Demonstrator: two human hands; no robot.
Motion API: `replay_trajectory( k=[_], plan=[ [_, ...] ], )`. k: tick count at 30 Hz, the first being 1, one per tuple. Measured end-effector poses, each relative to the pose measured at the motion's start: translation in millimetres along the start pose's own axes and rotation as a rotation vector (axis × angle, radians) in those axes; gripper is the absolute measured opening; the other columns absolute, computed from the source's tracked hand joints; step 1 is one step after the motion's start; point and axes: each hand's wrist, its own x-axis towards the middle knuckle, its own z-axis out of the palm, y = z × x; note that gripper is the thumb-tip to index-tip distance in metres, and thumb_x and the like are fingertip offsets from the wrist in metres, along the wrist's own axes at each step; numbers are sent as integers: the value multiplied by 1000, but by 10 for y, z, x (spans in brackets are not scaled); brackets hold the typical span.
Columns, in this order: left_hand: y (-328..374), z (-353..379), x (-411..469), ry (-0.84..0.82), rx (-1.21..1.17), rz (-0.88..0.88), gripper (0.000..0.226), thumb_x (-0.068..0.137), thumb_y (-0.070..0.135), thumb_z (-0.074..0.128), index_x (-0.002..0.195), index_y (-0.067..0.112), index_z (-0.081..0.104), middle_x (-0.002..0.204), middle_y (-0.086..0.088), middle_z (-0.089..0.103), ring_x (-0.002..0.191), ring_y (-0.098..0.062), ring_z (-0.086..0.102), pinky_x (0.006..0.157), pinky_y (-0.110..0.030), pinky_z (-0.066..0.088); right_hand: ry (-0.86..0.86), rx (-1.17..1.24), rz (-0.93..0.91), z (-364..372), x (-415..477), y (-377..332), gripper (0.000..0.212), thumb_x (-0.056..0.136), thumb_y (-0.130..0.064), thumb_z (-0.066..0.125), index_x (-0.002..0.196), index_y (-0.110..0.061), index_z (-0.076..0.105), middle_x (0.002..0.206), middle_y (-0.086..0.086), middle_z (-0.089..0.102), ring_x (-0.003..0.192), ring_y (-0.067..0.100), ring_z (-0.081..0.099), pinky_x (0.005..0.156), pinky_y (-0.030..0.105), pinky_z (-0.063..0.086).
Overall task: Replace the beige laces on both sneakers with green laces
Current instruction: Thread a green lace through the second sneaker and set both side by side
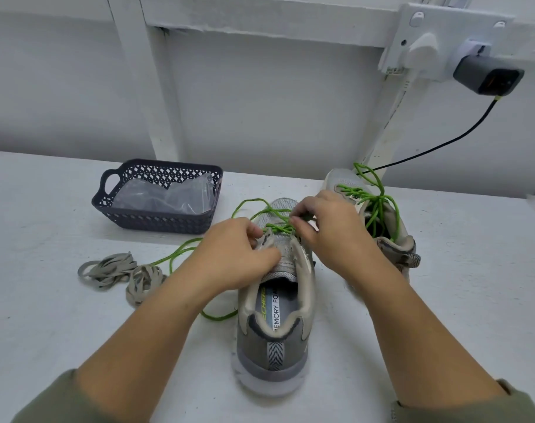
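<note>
Threading the green lace [278, 228] into the near sneaker [275, 319], heel at 6 o'clock, toe at 12, on the white table [443, 300].
Grip: left hand [238, 254] curled round the shoe's left eyelet flap; right hand [330, 230] pinches the lace over the lower eyelets. The second sneaker [397, 248] sits at 2 o'clock, green-laced, ends loose. The beige laces [119, 270] lie heaped at 9 o'clock; the dark basket [156, 221] at 11 o'clock holds clear plastic.
</note>
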Motion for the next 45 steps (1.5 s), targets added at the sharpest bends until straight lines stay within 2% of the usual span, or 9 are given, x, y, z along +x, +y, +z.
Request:
replay_trajectory(
  k=[7,11,16,19,24,29,34,39,45],
  plan=[
    [-119,55,21,67,-132,-3,29,80,33,56,77,7,69,71,-15,64,55,-11,43,48,-22,35,-193,-133,-40,1,111,-30,15,88,-24,63,96,-19,75,84,-5,57,92,18,58,67,18,28],
    [-136,70,31,66,-125,21,29,80,34,55,80,9,69,68,-12,64,52,-10,43,49,-24,36,-195,-86,-82,80,120,-29,12,85,-23,67,90,-16,75,90,1,67,88,19,61,76,28,44],
    [-175,106,51,50,-166,29,34,75,54,57,78,22,70,59,10,62,53,3,52,51,-11,38,-214,-42,-87,149,123,1,9,83,-22,69,86,-15,74,87,1,65,84,17,59,73,25,41],
    [-182,86,82,1,-402,-20,58,89,67,43,82,16,69,67,5,66,59,-10,58,57,-21,49,-212,-34,-89,171,124,5,10,83,-21,68,86,-14,74,85,-1,63,82,15,57,70,23,38],
    [-236,155,149,68,-440,29,17,95,14,58,96,22,73,83,-7,74,66,-21,63,55,-19,50,-204,-40,-123,225,98,10,11,85,-21,69,90,-12,74,88,2,63,83,16,57,67,18,30],
    [-224,214,171,98,-518,-13,13,89,7,66,86,16,73,76,-8,72,54,-6,57,48,-10,43,-195,-36,-120,262,68,-27,13,87,-21,67,94,-11,73,94,5,64,90,23,60,75,26,39],
    [-188,167,140,264,-407,-66,12,100,12,44,92,12,53,78,-1,64,58,-4,62,53,-18,49,-128,-184,-3,95,75,-40,31,81,-42,72,103,-21,64,104,0,51,98,19,51,75,31,39],
    [-190,5,-15,283,511,-220,28,94,12,45,121,7,45,121,-15,50,109,-34,48,81,-40,40,-194,-368,-25,-39,51,-49,20,90,-35,60,107,-23,62,107,1,51,104,26,52,78,34,35],
    [-144,59,105,237,533,325,20,93,36,54,107,31,69,105,6,66,104,-23,50,77,-36,38,-152,-434,-36,-17,-42,-79,19,94,-29,53,111,-24,61,111,2,51,108,26,50,78,35,29]
  ],
)
